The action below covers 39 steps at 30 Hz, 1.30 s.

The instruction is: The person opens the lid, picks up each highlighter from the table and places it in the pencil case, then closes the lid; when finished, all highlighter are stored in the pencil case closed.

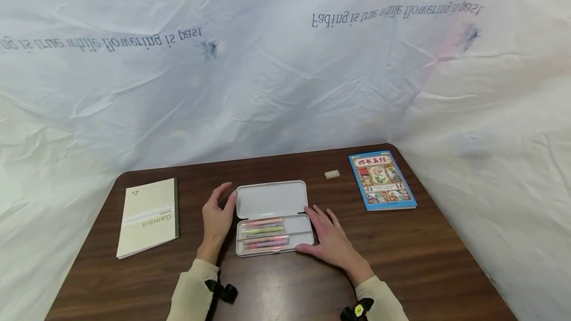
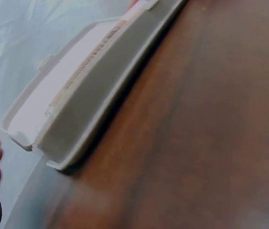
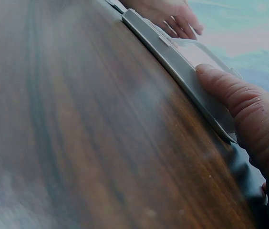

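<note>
An open white pencil case (image 1: pixel 305 225) lies on the table, its lid (image 1: pixel 272 199) folded back toward the far side. Clear packs of colored pens (image 1: pixel 263 227) fill the left part of its tray, in two rows. The left hand (image 1: pixel 217 217) is at the lid's left edge, thumb tip next to it, fingers loosely bent with nothing in them. At the tray's right end, the right hand (image 1: pixel 329 239) holds the case between thumb and index finger; the thumb (image 3: pixel 220 86) lies against the front wall in the right wrist view. The other right fingers spread beyond the case.
A cream notebook (image 1: pixel 149 217) lies on the left side of the brown table (image 1: pixel 276 291). At the right is a blue-bordered book (image 1: pixel 382 182), with a small whitish block (image 1: pixel 332 174), perhaps an eraser, beside it. A pale printed sheet (image 1: pixel 267 88) hangs behind the table.
</note>
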Each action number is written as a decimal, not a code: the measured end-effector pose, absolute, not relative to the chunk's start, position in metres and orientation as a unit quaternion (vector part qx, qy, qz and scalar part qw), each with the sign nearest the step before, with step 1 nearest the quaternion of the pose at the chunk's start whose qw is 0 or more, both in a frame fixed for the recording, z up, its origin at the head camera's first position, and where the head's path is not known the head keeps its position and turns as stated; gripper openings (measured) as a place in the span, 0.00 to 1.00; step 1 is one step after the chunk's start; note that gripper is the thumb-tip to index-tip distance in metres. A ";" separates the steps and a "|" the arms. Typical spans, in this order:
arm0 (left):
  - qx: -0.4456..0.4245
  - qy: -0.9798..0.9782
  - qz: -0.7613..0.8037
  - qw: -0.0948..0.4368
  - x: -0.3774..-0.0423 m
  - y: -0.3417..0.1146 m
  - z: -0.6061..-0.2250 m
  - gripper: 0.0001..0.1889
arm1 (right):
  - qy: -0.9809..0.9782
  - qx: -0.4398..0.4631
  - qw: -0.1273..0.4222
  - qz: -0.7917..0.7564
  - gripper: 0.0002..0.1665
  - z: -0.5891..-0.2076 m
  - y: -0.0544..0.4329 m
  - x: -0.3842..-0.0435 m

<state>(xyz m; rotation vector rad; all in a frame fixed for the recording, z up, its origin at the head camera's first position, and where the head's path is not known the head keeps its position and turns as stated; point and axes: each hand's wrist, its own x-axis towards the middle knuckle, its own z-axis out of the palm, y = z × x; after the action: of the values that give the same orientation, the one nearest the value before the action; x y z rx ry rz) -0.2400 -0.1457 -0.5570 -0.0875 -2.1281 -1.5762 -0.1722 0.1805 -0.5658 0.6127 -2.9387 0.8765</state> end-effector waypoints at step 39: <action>-0.016 -0.779 -0.562 0.276 -0.179 -0.133 -0.511 0.08 | -0.929 0.195 0.086 0.302 0.57 -0.573 0.180 -0.173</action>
<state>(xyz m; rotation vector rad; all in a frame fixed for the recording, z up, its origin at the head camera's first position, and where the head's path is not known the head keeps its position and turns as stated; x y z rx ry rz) -0.1788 -0.1327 -0.5105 -0.0430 -2.0935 -1.5096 -0.1726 0.1799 -0.5726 0.5826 -2.7698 0.9004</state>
